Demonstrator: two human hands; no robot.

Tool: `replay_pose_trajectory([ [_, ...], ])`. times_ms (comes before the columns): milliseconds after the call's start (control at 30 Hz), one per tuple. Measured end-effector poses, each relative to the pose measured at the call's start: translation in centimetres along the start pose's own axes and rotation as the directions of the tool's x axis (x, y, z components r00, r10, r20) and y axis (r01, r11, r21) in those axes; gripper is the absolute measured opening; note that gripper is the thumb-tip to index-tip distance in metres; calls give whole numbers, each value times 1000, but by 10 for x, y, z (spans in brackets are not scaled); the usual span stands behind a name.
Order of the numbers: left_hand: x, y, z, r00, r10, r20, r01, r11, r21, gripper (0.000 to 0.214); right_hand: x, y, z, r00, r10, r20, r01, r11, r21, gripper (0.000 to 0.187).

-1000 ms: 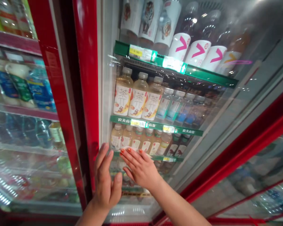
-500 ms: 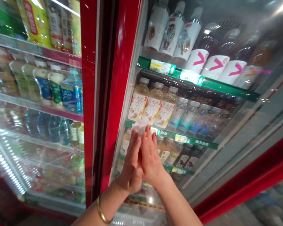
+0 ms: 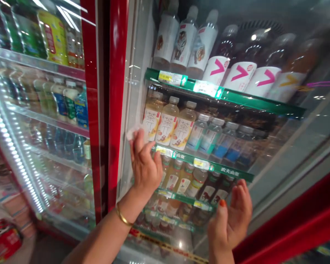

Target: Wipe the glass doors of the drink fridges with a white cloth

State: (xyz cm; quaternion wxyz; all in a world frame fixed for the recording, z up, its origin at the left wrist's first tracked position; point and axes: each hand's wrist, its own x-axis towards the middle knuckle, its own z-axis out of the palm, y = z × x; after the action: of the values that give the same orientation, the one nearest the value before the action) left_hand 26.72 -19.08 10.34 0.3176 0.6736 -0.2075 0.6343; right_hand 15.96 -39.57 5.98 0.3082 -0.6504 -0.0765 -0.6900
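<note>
while the left hand (image 3: 144,163) pinched a white tissue (image 3: 133,133) at its fingertips on the glass cooler door (image 3: 288,157), the right hand (image 3: 229,223) hung open wide lower down.

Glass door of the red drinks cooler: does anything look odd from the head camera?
A small crumpled white tissue or cloth sits at the fingertips of the left hand, against the red-framed glass door. It stands out because it is loose material on the glass. The glass also looks hazy over the white-labelled bottles behind it.
</note>
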Motion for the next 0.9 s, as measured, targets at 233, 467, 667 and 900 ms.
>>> replay_pose_trajectory([
  [233,-51,-25,-23,925,263,273,-290,955,62,82,4,44,-43,959,-277,64,284,937,-202,65],
  [467,-35,28,4,928,225,299,-265,959,100,80,-1,45,-34,969,-182,165,217,948,-234,65],
  [667,-69,1,-20,913,252,321,-311,939,147,76,7,65,-42,922,-304,241,376,854,-361,73],
  [900,-31,35,9,900,269,343,-296,955,29,80,20,78,-44,936,-266,230,348,796,-495,77],
])
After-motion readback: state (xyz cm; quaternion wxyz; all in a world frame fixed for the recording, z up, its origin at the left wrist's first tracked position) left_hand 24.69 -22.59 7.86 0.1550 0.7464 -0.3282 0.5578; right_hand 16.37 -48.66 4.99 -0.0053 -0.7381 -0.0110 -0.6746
